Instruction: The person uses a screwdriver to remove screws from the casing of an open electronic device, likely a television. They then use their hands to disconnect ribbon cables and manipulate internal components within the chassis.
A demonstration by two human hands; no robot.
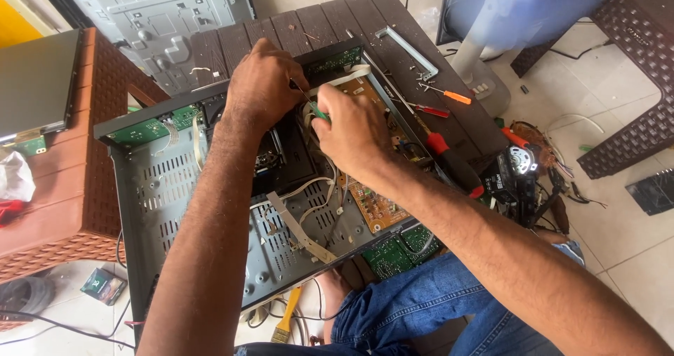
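My right hand (351, 128) fingers pinch a green-handled screwdriver (319, 111); my left hand (263, 82) fingers curl inside the open metal chassis (161, 187).

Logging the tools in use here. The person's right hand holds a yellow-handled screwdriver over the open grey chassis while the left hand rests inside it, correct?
Not quite: in the head view the screwdriver in the right hand has a green handle, not yellow. The rest holds: it is over the open grey chassis, left hand inside.
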